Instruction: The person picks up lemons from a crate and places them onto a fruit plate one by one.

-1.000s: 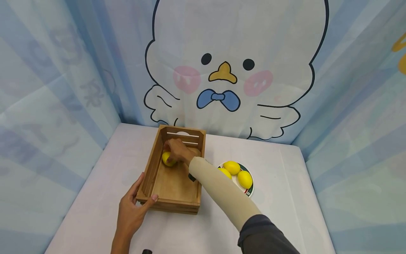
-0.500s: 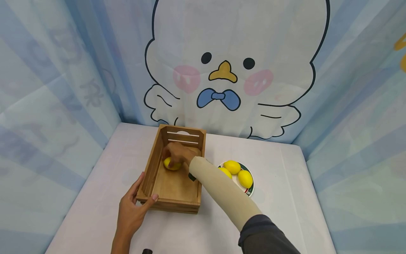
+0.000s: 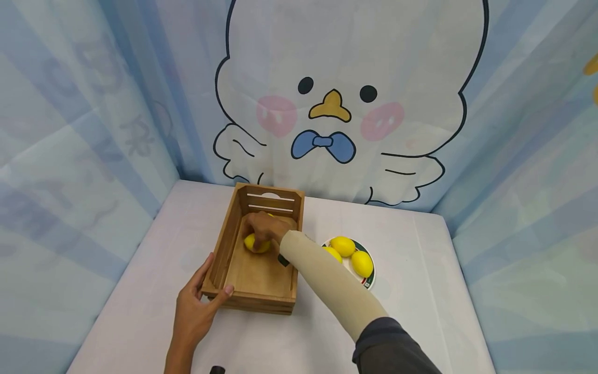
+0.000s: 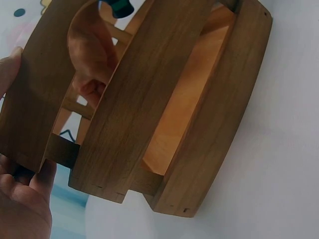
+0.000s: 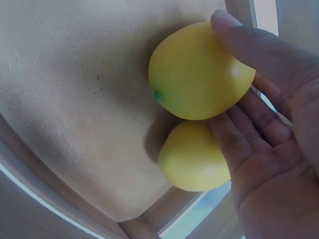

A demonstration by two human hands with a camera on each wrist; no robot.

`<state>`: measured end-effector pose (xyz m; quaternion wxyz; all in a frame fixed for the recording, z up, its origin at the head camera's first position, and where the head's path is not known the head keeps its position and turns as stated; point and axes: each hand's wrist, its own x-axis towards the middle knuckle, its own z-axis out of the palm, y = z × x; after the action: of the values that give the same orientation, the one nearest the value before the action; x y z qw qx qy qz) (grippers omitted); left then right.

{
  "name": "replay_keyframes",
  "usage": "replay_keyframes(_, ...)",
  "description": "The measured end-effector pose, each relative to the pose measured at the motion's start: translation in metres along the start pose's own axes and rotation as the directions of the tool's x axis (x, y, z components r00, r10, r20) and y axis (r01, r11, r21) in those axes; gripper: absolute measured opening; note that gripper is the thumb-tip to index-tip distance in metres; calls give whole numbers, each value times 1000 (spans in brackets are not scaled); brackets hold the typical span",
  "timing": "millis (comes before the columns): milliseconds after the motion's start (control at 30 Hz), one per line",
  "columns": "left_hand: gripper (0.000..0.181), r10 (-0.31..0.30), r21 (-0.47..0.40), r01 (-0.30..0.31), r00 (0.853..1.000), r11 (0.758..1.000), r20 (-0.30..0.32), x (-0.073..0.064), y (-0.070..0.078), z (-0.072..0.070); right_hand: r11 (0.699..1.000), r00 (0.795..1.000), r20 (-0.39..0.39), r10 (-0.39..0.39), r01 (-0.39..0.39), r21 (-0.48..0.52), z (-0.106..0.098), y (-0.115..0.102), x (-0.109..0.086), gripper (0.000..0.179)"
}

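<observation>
A slatted wooden crate [image 3: 259,275] stands on the table. My left hand [image 3: 195,310] grips its near left corner, with the thumb over the front board and the fingers along the left side. Inside the crate, my right hand [image 3: 267,227] holds a yellow lemon [image 3: 252,243] low over the floor. The right wrist view shows the thumb on one side of this lemon [image 5: 197,74] and curled fingers on the other. A second lemon [image 5: 194,162] lies right beside it, against the fingers; in the head view the hand hides nearly all of it.
To the right of the crate, a white plate with a dark green rim [image 3: 368,282] bears several lemons [image 3: 362,264]; the right forearm partly covers it. A small black object [image 3: 217,370] shows at the bottom edge. Printed curtains [image 3: 327,176] enclose the table on the back and sides.
My right hand has shifted the lemon slightly right and nearer to me within the crate. A bit of yellow now shows behind that hand. The left hand and crate have stayed put.
</observation>
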<state>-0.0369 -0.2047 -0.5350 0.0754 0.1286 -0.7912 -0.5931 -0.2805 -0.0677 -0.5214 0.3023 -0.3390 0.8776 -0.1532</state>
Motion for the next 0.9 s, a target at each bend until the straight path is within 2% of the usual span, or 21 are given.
replay_keyframes(167, 85, 0, -6, 0, 1000, 1000, 0, 0, 1, 0, 1000, 1000, 9, 5, -5, -1, -1, -1, -2, 50)
replay_keyframes(400, 85, -1, -11, 1, 1000, 1000, 0, 1, 0, 1, 999, 1000, 13, -26, 26, -19, -1, 1, -1, 50)
replay_keyframes(900, 85, -7, -6, 7, 1000, 1000, 5, 0, 2, -1, 999, 999, -9, -48, 48, 7, -4, -6, -3, 36)
